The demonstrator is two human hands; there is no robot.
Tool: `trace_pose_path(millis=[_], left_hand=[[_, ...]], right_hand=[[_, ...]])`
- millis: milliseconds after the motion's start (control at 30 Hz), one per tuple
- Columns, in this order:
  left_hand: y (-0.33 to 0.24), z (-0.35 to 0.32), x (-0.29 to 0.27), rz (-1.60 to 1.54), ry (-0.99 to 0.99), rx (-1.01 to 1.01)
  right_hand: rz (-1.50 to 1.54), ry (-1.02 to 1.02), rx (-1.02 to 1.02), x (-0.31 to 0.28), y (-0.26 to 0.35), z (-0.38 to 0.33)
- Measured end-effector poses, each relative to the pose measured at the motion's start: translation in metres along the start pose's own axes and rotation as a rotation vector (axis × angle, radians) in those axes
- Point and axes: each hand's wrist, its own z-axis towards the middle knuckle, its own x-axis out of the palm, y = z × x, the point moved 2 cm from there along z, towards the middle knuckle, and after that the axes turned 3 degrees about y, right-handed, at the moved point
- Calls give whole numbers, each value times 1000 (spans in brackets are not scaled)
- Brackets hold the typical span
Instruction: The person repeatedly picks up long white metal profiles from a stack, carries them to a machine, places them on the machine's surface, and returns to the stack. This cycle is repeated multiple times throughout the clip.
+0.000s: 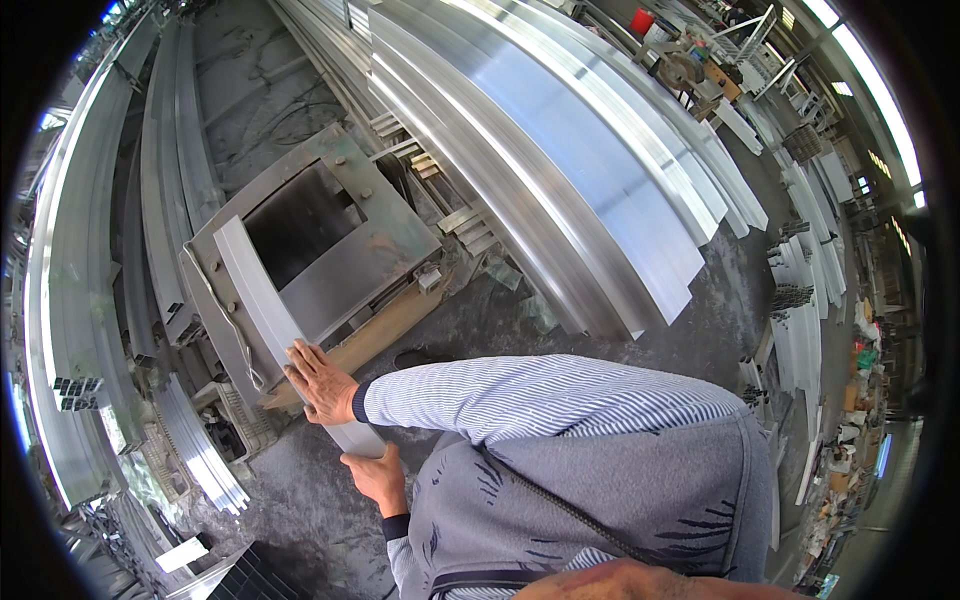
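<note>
A long silver metal profile (pixel 262 293) lies along the left side of a grey metal machine bed (pixel 392 232), its near end sticking out past the bed toward me. My right hand (pixel 322 383) rests across the top of this profile near the bed's front edge, with fingers stretched and slightly apart. Lower down, my left hand (pixel 379 480) grips the profile's near end, thumb on the upper face; its other fingers are mostly hidden. A rectangular frame on the bed surrounds a dark recess (pixel 300 225). Along the bed's front runs a wooden board (pixel 385 325).
Wide shiny metal sheets or profiles (pixel 540 130) are stacked to the right, their ends reaching toward me. Long profiles (pixel 85 250) line the left side. Dark square tubes (pixel 255 577) lie at lower left. A red bucket (pixel 642 20) stands far off at upper right.
</note>
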Motion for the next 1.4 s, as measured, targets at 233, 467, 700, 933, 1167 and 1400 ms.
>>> trace_pose_path(millis=[233, 467, 700, 933, 1167, 1400], left_hand=[[49, -49, 8, 18, 16, -28], [140, -79, 47, -27, -4, -236], [90, -32, 32, 14, -37, -50], [-41, 114, -17, -68, -81, 27], [-124, 230, -44, -30, -121, 62], [-160, 263, -59, 17, -76, 54]], right_hand=[[53, 6, -49, 13, 29, -56], [82, 148, -72, 32, 56, -99], [108, 49, -116, 36, 26, -43], [11, -82, -140, 9, -56, 118], [-184, -141, -117, -19, -121, 246], [-231, -43, -79, -27, -151, 286]])
